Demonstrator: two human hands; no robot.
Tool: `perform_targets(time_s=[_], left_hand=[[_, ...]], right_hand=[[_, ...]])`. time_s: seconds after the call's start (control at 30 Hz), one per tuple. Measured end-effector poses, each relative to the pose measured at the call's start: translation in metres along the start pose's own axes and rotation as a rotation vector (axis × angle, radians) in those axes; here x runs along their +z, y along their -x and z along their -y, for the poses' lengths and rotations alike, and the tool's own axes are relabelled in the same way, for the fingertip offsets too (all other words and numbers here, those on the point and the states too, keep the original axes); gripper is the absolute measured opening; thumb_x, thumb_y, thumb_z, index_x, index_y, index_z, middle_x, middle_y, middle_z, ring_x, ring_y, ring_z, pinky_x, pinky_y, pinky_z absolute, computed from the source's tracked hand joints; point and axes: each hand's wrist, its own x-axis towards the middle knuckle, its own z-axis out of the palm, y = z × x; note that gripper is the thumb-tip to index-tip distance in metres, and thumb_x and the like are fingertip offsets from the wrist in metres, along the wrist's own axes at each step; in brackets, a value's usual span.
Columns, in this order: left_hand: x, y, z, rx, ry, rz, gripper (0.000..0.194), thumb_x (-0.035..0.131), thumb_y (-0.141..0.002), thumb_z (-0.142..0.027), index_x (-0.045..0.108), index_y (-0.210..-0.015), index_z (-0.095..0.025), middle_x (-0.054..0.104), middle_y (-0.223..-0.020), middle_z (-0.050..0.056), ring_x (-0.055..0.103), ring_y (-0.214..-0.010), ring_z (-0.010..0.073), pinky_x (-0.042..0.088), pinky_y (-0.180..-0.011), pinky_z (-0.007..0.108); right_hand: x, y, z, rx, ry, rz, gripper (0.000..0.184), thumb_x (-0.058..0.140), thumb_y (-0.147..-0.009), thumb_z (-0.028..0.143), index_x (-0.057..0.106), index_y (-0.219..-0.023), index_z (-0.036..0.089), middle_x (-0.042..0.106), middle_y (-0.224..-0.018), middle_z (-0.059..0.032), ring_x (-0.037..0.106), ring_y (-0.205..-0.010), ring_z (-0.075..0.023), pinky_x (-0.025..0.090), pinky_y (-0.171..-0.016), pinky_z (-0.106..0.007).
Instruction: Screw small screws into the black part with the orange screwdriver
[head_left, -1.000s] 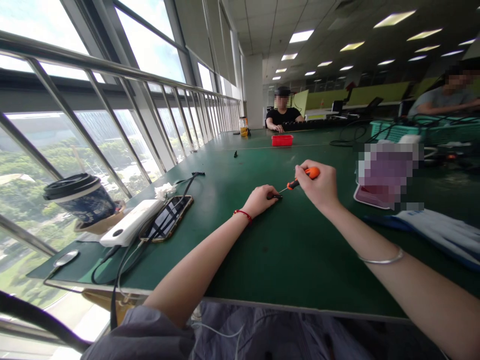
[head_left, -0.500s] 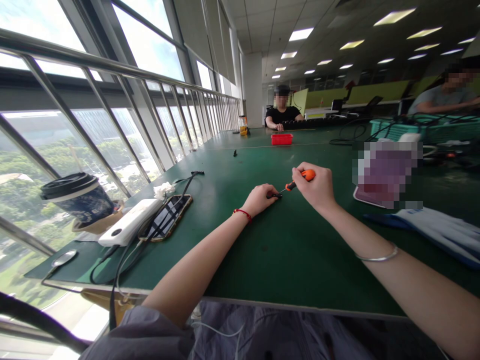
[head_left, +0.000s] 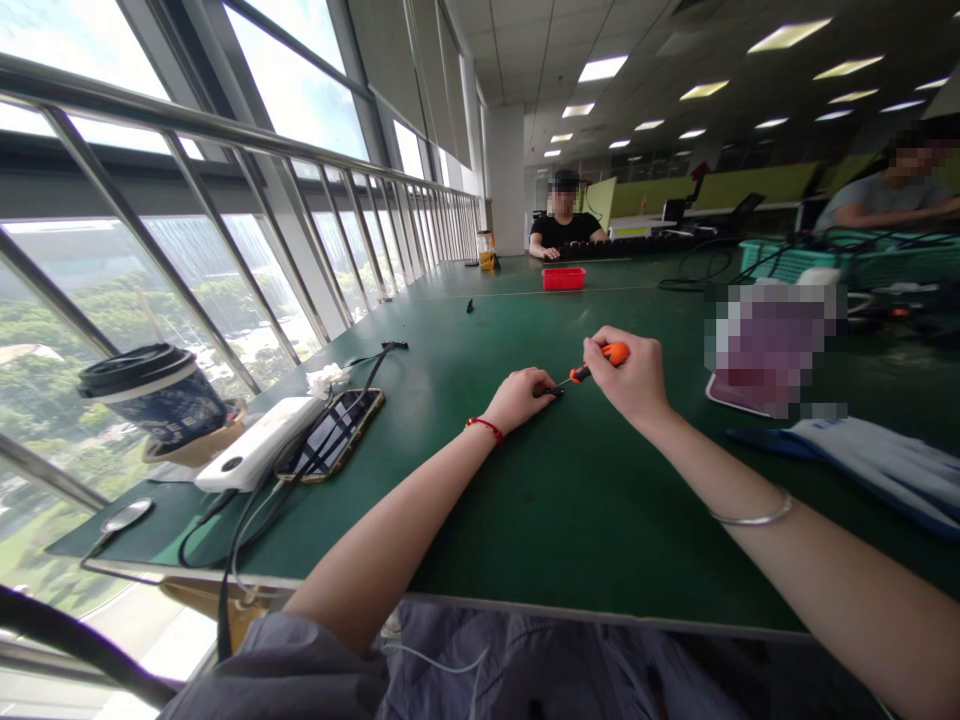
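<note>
The right hand's (head_left: 634,375) grip is wrapped around an orange-and-black screwdriver (head_left: 579,374), its shaft slanting to a small black piece (head_left: 556,391) on the green tabletop (head_left: 600,520). Just left of the screwdriver, the left hand's (head_left: 517,398) grip is clamped on that piece. Far left of the screwdriver, a blue cup (head_left: 161,408) carries pale lettering too unclear to read; well right, a white glove (head_left: 885,455) shows blue marks, illegible.

Orange-black screwdriver (head_left: 578,374) slanted, tip at small dark part (head_left: 556,392).
</note>
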Motion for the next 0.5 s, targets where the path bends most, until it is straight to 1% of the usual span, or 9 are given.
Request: perform_targets(time_s=[0.2, 0.27, 0.33, 0.4, 0.43, 0.5], left_hand=[[0.000, 0.000, 0.000, 0.002, -0.017, -0.002, 0.013, 0.061, -0.077, -0.020, 0.069, -0.087, -0.016, 0.066, -0.084, 0.003, 0.059, -0.074, 0.0132, 0.050, -0.074, 0.025], [0.000, 0.000, 0.002, 0.013, -0.013, -0.009, 0.013, 0.061, -0.076, -0.019, 0.068, -0.087, -0.015, 0.066, -0.084, 0.003, 0.059, -0.074, 0.0135, 0.049, -0.073, 0.025], [0.001, 0.000, 0.003, 0.024, -0.004, -0.018, 0.012, 0.061, -0.077, -0.019, 0.068, -0.086, -0.015, 0.065, -0.083, 0.003, 0.058, -0.073, 0.0135, 0.049, -0.072, 0.025], [0.002, 0.000, 0.004, 0.029, 0.003, -0.027, 0.012, 0.061, -0.077, -0.019, 0.067, -0.085, -0.015, 0.065, -0.082, 0.003, 0.058, -0.073, 0.0134, 0.048, -0.072, 0.025], [0.002, 0.000, 0.004, 0.029, 0.006, -0.031, 0.011, 0.061, -0.076, -0.019, 0.067, -0.085, -0.015, 0.065, -0.081, 0.003, 0.057, -0.072, 0.0133, 0.048, -0.072, 0.025], [0.002, -0.001, 0.004, 0.025, 0.013, -0.033, 0.011, 0.061, -0.075, -0.019, 0.067, -0.084, -0.014, 0.064, -0.079, 0.002, 0.056, -0.070, 0.0132, 0.048, -0.070, 0.025]], right_hand=[[0.002, 0.000, 0.005, -0.011, 0.050, 0.065, 0.025, 0.049, -0.080, 0.036, 0.045, -0.059, 0.023, 0.050, -0.052, 0.0007, 0.047, -0.049, -0.0139, 0.035, -0.054, -0.027], [0.002, 0.000, 0.007, -0.012, 0.064, 0.060, 0.019, 0.050, -0.079, 0.036, 0.049, -0.066, 0.023, 0.052, -0.054, 0.0011, 0.048, -0.049, -0.0143, 0.035, -0.054, -0.027], [0.001, -0.001, 0.008, -0.021, 0.099, 0.045, 0.013, 0.053, -0.077, 0.036, 0.052, -0.079, 0.023, 0.054, -0.058, 0.0019, 0.049, -0.049, -0.0147, 0.035, -0.053, -0.027], [-0.001, -0.002, 0.010, -0.049, 0.155, 0.042, 0.022, 0.056, -0.073, 0.034, 0.052, -0.091, 0.022, 0.056, -0.062, 0.0020, 0.050, -0.050, -0.0145, 0.034, -0.051, -0.026], [-0.003, -0.002, 0.011, -0.074, 0.189, 0.053, 0.023, 0.056, -0.072, 0.032, 0.052, -0.093, 0.022, 0.057, -0.064, 0.0016, 0.050, -0.050, -0.0142, 0.034, -0.050, -0.025], [-0.006, -0.003, 0.014, -0.125, 0.256, 0.078, 0.018, 0.054, -0.073, 0.031, 0.053, -0.089, 0.022, 0.057, -0.065, 0.0010, 0.050, -0.052, -0.0136, 0.031, -0.049, -0.024]])
